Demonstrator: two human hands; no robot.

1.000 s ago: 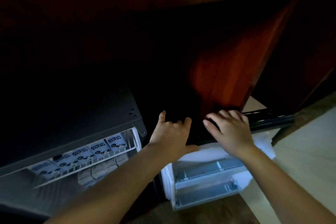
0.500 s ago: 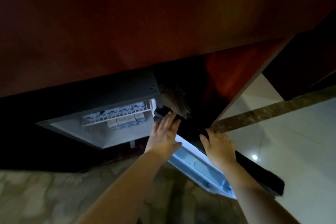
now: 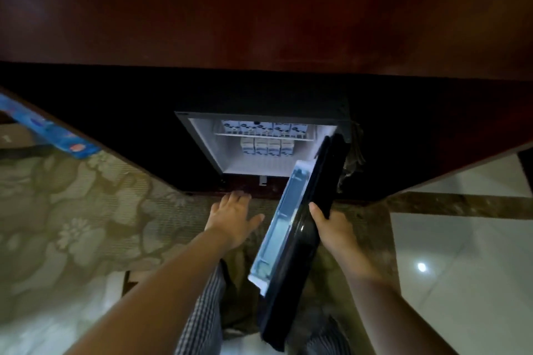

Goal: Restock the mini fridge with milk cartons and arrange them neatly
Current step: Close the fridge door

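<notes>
The mini fridge [image 3: 202,138] sits inside a dark wooden cabinet, with its black door [image 3: 305,233] swung out toward me. A row of milk cartons [image 3: 264,128] stands on the wire shelf, and a second row of cartons [image 3: 266,146] stands below it at the back. My right hand [image 3: 331,225] grips the door's outer edge. My left hand [image 3: 233,219] hovers with fingers spread, holding nothing, just in front of the fridge's bottom edge. The white inner door racks [image 3: 279,228] hold nothing that I can see.
A dark red wooden top [image 3: 259,8] overhangs the fridge. A blue package [image 3: 49,130] lies at the left edge. A patterned rug [image 3: 72,210] covers the floor at left; shiny white tiles [image 3: 461,268] lie at right. My checked trousers [image 3: 202,320] show below.
My view has pulled back and now faces the fridge straight on. My left hand has come off the door's top edge and dropped low. My right hand stays on the door.
</notes>
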